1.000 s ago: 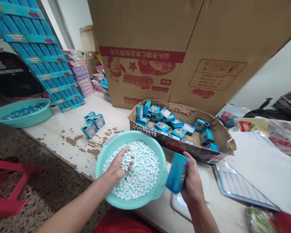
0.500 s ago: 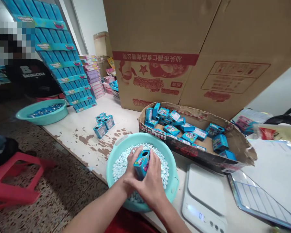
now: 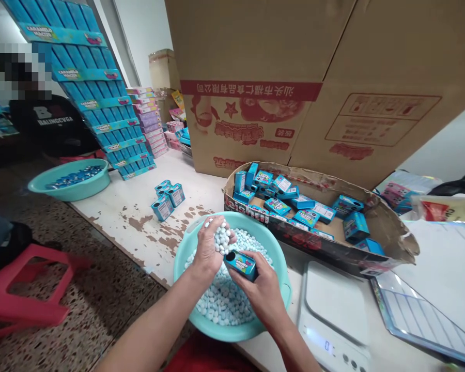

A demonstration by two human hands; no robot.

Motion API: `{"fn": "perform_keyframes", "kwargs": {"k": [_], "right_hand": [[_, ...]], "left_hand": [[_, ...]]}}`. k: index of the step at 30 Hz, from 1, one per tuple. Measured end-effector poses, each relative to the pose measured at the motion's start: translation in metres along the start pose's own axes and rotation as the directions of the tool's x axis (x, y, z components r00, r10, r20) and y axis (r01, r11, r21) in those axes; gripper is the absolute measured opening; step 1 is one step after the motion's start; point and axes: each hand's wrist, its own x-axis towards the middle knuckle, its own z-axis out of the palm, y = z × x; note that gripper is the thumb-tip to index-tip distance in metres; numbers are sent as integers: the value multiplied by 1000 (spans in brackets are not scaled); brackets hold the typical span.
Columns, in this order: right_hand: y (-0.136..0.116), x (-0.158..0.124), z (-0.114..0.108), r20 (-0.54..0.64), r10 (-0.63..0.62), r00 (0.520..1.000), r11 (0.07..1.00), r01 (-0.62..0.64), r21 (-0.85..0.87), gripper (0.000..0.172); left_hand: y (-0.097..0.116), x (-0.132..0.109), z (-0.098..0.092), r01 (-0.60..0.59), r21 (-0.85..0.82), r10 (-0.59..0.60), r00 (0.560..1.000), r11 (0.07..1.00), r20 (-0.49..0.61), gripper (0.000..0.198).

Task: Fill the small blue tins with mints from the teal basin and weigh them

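Note:
Over the turquoise basin, my left hand is cupped round a heap of small white candies. My right hand grips a small blue candy box, tilted so that the dark round hole at its end faces my left palm. The box's hole is close to the candies in my left hand. Below both hands, loose pale candies fill the basin. Part of the box is hidden behind my right fingers.
A torn cardboard tray of blue boxes stands behind the basin. To the right is a white scale. Several blue boxes stand at left, near a second basin and stacked displays. A person sits beyond.
My left hand has left the box and now holds a handful of candies. My right hand has turned the box from upright to tilted, its hole pointing left.

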Motion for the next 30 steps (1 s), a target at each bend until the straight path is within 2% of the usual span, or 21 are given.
{"fn": "perform_keyframes", "kwargs": {"k": [3,9,13,20,30], "right_hand": [[1,2,1,13,-15,1000,999,15,-39,27],[1,5,-5,74,-42,996,995,48,-85,28],[0,7,-11,58,-23,998,996,28,-87,28],[0,13,-20,62,-55,997,995,60,-84,26],[5,12,-21,19,-37,999,999,37,1,27]], "left_hand": [[-5,-1,2,-24,31,24,1000,999,-6,32],[-10,-1,5,-45,91,39,997,995,71,30],[-12,0,6,-6,112,-6,995,994,101,31],[-13,1,14,-24,159,3,992,987,127,31],[-18,4,16,-102,213,61,979,972,193,28]]}}
